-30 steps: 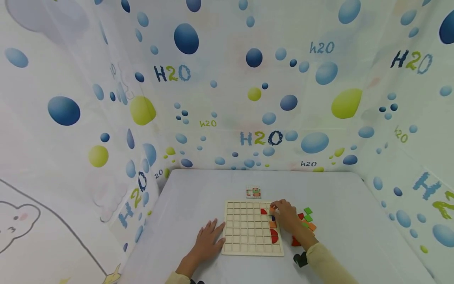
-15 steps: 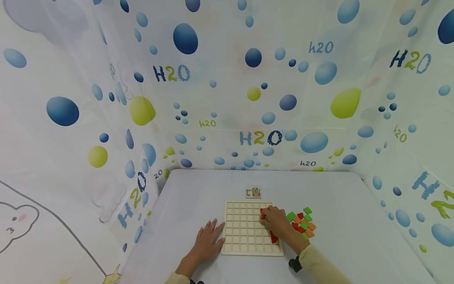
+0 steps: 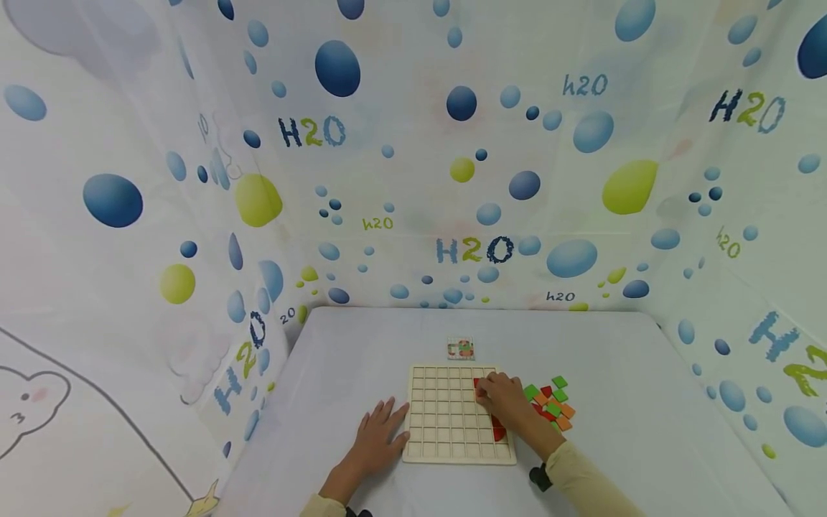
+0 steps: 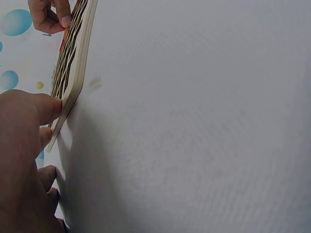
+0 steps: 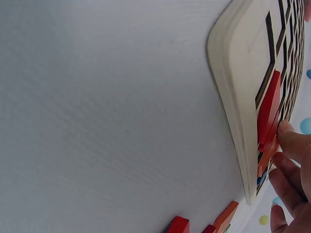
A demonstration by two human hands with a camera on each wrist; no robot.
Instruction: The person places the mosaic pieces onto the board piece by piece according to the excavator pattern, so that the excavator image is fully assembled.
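One left hand [image 3: 377, 439], one right hand [image 3: 505, 399], one grid board [image 3: 446, 413] and one printed card [image 3: 461, 349] were present. Beside the grid board lay at least four green tiles [image 3: 558, 381], three orange tiles [image 3: 563, 423] and two red tiles [image 3: 546, 391]; the grid board held at least two red pieces [image 3: 499, 434].

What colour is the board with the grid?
The board is pale cream, best seen in the head view.

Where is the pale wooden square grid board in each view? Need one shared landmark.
Head: board, lower middle, between the hands.
Left wrist: board, upper left, seen nearly edge-on.
Right wrist: board, upper right, seen at a steep slant.
Landmark: the person's bare right hand, at the board in all three.
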